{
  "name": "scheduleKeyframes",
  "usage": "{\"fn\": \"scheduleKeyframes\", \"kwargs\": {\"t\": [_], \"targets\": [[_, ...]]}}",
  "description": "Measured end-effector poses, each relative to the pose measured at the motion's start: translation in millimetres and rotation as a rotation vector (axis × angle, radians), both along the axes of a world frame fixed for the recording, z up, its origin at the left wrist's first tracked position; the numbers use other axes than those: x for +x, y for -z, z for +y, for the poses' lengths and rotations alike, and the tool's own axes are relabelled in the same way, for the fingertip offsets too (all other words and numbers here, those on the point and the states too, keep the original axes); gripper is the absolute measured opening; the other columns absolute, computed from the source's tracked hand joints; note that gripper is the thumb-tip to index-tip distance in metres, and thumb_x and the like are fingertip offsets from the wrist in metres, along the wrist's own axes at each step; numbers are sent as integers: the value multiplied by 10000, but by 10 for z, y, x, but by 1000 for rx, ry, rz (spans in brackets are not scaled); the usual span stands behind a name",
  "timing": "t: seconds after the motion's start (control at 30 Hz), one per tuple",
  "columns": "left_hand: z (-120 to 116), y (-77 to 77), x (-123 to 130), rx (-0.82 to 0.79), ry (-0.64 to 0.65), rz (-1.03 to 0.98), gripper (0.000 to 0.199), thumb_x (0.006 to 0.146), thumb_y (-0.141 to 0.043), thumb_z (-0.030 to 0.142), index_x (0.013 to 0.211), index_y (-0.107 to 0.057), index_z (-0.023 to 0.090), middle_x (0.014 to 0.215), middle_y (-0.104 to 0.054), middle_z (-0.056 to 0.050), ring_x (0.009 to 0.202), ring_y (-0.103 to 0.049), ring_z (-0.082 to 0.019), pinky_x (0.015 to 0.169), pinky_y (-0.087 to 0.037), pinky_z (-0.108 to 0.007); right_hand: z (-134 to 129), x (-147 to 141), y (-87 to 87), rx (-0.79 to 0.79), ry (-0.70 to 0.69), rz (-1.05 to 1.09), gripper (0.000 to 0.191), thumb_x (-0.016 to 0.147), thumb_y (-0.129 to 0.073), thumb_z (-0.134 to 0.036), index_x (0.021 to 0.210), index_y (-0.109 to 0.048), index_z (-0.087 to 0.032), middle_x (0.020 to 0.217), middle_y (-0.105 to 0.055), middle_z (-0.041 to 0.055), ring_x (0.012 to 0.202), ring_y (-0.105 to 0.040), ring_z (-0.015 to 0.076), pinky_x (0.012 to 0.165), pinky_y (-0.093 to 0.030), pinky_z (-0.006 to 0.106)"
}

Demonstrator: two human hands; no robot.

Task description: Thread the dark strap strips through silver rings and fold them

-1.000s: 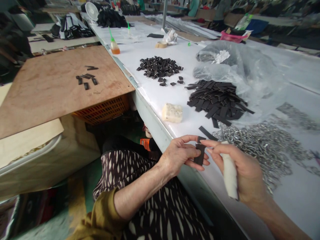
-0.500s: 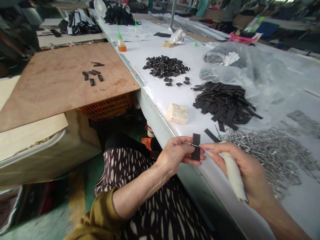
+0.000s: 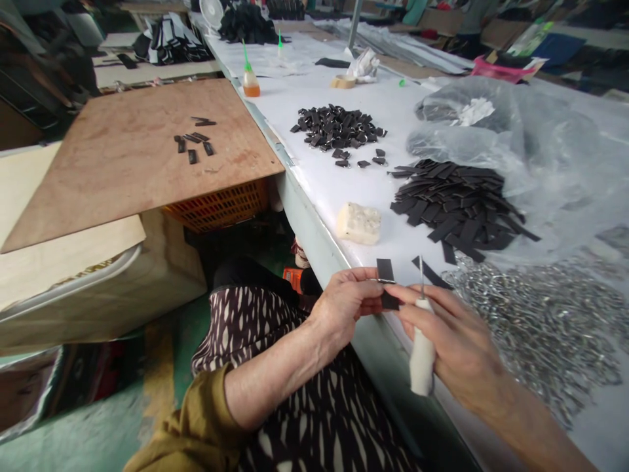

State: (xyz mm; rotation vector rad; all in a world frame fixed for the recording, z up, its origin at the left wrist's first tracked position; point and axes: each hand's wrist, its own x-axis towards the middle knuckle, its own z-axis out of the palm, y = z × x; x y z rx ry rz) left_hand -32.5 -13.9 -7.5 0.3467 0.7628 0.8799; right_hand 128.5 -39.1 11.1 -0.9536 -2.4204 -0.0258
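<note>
The left hand [image 3: 339,301] has its grip closed, thumb against fingers, on a flat, matt black strip [image 3: 384,269], oblong with square ends, held near the edge of the white-topped counter [image 3: 319,190]. A thin, shiny metal piece [image 3: 386,281] lies across the strip's middle, its full shape hidden by the fingers. The right hand [image 3: 462,347] brings its fingertips against the strip's lower part; its grip is also closed around a tool [image 3: 422,364] with a thick, pale, wrapped-looking handle, whose slim metal shaft points to twelve o'clock.

Reading the clock from the held strip, a rough-faced, cream-coloured block [image 3: 358,223] sits at eleven o'clock, with a heap of small black pieces bearing bright metal loops [image 3: 339,128] farther out that way. Near two o'clock, flat black strips [image 3: 462,203] fan into a loose pile, and beyond them slumps a crumpled, translucent plastic bag [image 3: 540,137]. Between three and four o'clock spreads a glinting tangle of metal hardware [image 3: 545,328], its single shapes too blurred to tell. Toward ten o'clock, a few small dark pieces [image 3: 192,156] lie on a smooth, stained brown board [image 3: 137,157]
</note>
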Motion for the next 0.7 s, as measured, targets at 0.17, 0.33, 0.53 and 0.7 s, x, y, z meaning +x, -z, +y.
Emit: {"fn": "scheduleKeyframes", "kwargs": {"t": [0.17, 0.33, 0.53, 0.7], "targets": [[-2, -44, 19, -108, 24, -65, 225, 598, -593, 66, 818, -640, 82, 685, -663, -63, 565, -607, -123, 655, -493, -266, -49, 7, 34, 56, 12, 65, 321, 738, -542, 4, 957, -557, -231, 1021, -664, 93, 896, -597, 222, 729, -528, 399], [10, 6, 29, -156, 30, -91, 120, 670, -601, 197, 702, -596, 81, 590, -636, -75, 532, -631, -178, 605, -529, -312, -120, -16, 33, -156, 82, 258, 339, 749, -536, 13, 978, -543, -236, 1028, -638, 66, 916, -599, 201, 781, -518, 370], [-58, 3, 59, 25, -9, 42, 151, 644, -642, 230, 656, -540, 120, 514, -604, -28, 463, -613, -163, 512, -503, -261, -96, -125, -46, -176, 204, 334, 240, 779, -576, -108, 980, -555, -237, 881, -645, 34, 784, -628, 176, 658, -518, 299], [-101, -75, 49, 176, -37, 160, 175, 705, -611, 273, 678, -584, 103, 596, -629, -48, 497, -595, -123, 562, -494, -246, -43, -205, -94, -342, 445, 414, 98, 784, -602, -290, 858, -545, -260, 761, -641, -5, 642, -618, 154, 518, -490, 257]]}}
